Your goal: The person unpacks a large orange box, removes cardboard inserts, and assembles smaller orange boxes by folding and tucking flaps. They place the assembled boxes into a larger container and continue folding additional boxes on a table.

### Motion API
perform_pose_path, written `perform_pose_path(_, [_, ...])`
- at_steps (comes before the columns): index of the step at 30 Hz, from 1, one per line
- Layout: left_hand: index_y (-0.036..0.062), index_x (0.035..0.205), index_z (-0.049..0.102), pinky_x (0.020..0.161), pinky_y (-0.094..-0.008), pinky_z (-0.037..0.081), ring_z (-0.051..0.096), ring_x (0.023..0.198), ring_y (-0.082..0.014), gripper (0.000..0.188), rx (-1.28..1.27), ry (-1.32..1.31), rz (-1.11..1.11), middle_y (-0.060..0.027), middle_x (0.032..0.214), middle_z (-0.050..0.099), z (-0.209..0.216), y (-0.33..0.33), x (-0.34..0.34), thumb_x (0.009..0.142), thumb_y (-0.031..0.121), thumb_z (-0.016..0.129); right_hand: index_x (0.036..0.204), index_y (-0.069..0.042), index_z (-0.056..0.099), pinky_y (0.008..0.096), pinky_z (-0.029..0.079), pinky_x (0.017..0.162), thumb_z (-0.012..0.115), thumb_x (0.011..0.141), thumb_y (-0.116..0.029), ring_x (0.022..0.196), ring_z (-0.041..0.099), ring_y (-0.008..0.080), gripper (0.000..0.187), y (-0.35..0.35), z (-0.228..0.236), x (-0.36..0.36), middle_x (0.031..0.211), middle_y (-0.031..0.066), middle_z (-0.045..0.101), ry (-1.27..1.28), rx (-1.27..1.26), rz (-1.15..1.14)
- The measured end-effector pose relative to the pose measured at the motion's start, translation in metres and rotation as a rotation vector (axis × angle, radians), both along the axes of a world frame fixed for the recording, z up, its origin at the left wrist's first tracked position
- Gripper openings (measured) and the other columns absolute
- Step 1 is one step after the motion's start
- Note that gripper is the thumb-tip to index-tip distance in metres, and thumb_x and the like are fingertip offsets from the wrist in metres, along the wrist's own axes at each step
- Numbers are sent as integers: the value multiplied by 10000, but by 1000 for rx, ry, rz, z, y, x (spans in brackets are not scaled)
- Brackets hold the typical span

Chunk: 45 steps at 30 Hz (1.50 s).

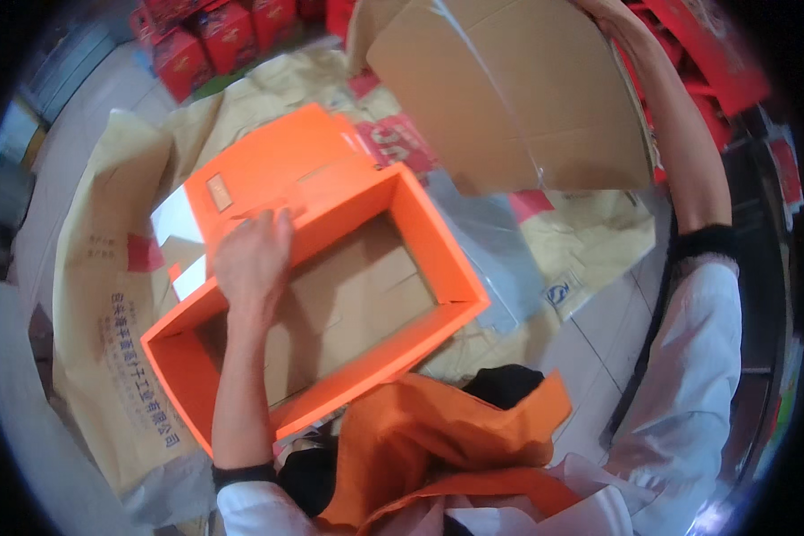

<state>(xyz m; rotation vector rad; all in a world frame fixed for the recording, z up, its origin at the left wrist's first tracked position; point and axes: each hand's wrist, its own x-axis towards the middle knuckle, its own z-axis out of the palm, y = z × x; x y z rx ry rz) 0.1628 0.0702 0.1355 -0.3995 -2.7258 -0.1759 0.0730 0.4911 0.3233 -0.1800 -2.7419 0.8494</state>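
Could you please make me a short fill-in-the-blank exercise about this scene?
1. The left hand is at the open box, whose colour is ____.
2. The right hand, partly cut off, is at the picture's ____ edge.
3. The brown panel by the right hand is made of ____.

Missing words: orange; top; cardboard.

The person's sleeves (688, 357) are white (the right one, creased, shows far more of its length), each ending in a snug black cuff (707, 243). An orange apron-like cloth (429, 429) hangs in soft folds across the front, with black fabric (505, 386) at either side.
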Motion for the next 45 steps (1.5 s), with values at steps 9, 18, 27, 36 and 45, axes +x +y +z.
perform_pose_path(9, [49,693,579,599,-395,448,579,620,-296,363,18,-30,-31,-129,647,594,11,17,4,871,324,421,1290,41,342,351,382,936,599,724,-519,1111,497,288,837,76,-152,28,1214,235,480,-195,230,-49])
perform_pose_path(18, [73,1057,577,833,-358,432,552,990,-300,285,193,-165,-76,-135,1046,594,9,16,-3,888,255,439,1370,-43,257,325,229,1051,406,918,-392,1299,279,253,590,102,-147,128,1403,158,293,-261,-51,72])
perform_pose_path(27, [53,1026,540,921,-396,391,463,1117,-302,360,145,90,-1007,-138,1176,494,52,219,4,670,9,562,1335,-10,281,369,337,983,401,910,-346,1200,414,331,555,57,-144,139,1302,222,412,-127,-34,170])
perform_pose_path(36, [168,1252,448,940,-398,402,453,1137,-299,573,52,96,-1104,-107,1311,396,21,290,4,719,-24,534,1330,-5,298,353,349,965,408,914,-282,1171,451,292,512,63,-148,139,1274,208,445,-71,-7,159])
perform_pose_path(45, [156,1230,482,919,-389,418,466,1105,-303,547,131,27,-1121,-115,1261,441,16,293,1,721,-33,553,1329,-2,303,347,327,989,400,917,-296,1211,411,292,515,67,-148,137,1315,201,404,-89,-18,177])
